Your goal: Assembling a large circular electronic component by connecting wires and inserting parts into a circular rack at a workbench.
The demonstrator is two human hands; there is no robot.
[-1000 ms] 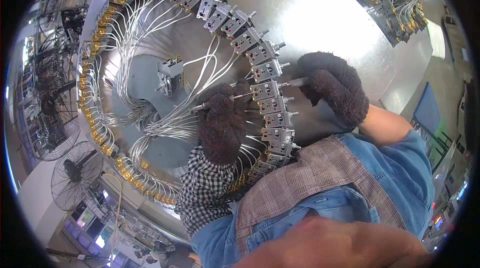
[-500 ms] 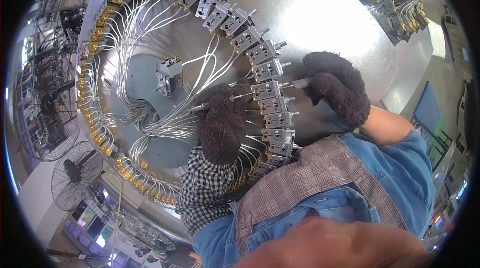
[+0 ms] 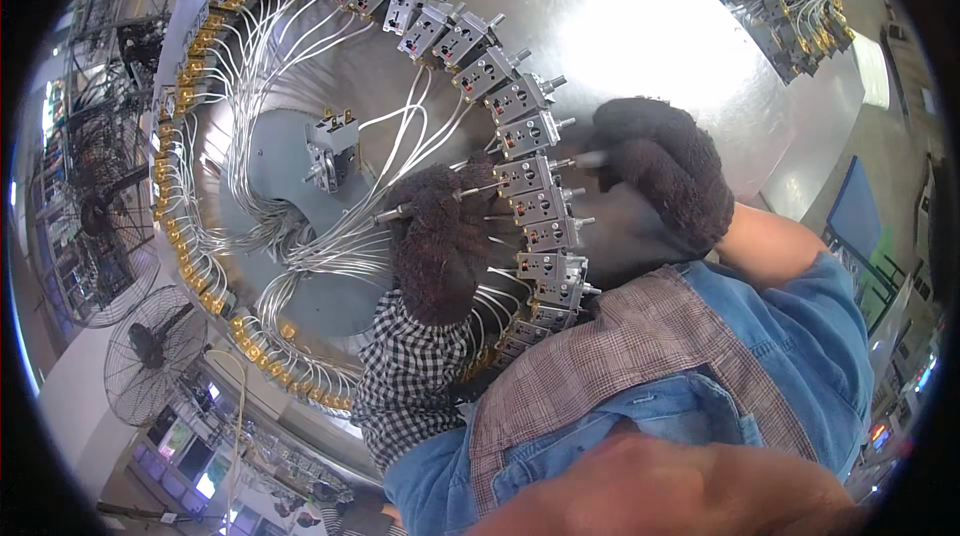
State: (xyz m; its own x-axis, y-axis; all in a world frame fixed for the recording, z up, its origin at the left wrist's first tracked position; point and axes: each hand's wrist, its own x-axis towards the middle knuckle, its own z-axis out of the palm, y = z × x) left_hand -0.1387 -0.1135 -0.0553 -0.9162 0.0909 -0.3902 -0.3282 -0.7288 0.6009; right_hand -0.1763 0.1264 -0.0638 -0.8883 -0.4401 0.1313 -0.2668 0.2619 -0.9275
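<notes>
A ring of small metal thermostat-like switch boxes with shafts and gold terminals stands on a round metal table. My left hand [image 3: 438,246], in a dark fuzzy glove, is closed round a slim metal screwdriver-like tool [image 3: 393,214]. Its thin end reaches the inner face of one switch box [image 3: 524,176] on the near right part of the ring. Outside the ring, my right hand [image 3: 665,171], gloved alike, has its fingers closed on a small pale grey cylinder [image 3: 590,159] in line with that box's shaft. Its far end is hidden in the glove.
White wires [image 3: 335,258] run from the boxes to the hub. One loose switch box [image 3: 331,151] lies on the grey centre disc [image 3: 275,151]. A heap of wired boxes [image 3: 790,21] sits at the far right. A floor fan [image 3: 150,346] stands at the left.
My right hand has moved slightly left with the pale cylinder. The near right boxes have shifted a little left and away. My left hand keeps the slim tool at the same box.
</notes>
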